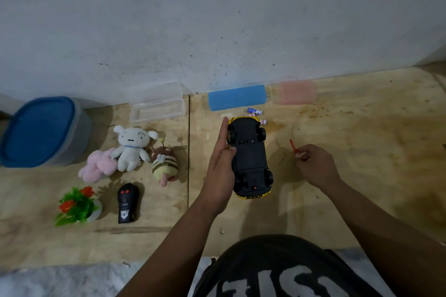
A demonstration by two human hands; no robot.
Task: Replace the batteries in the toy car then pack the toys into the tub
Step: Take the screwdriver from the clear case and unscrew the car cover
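A yellow toy car (249,157) lies upside down on the wooden floor, black underside up. My left hand (220,166) rests flat against its left side, thumb on the chassis. To the right of the car, my right hand (313,166) pinches a small red screwdriver (293,145). Loose batteries (255,111) lie just beyond the car's far end. The tub (43,131) with a blue lid stands at far left. A white plush (131,148), a pink plush (96,167), a bee plush (164,166) and a black remote (128,202) lie left of the car.
A clear open case (156,106), a blue case (236,97) and a pink case (298,92) lie along the grey wall. A small fake plant (77,205) sits near the remote. My dark shirt fills the bottom edge.
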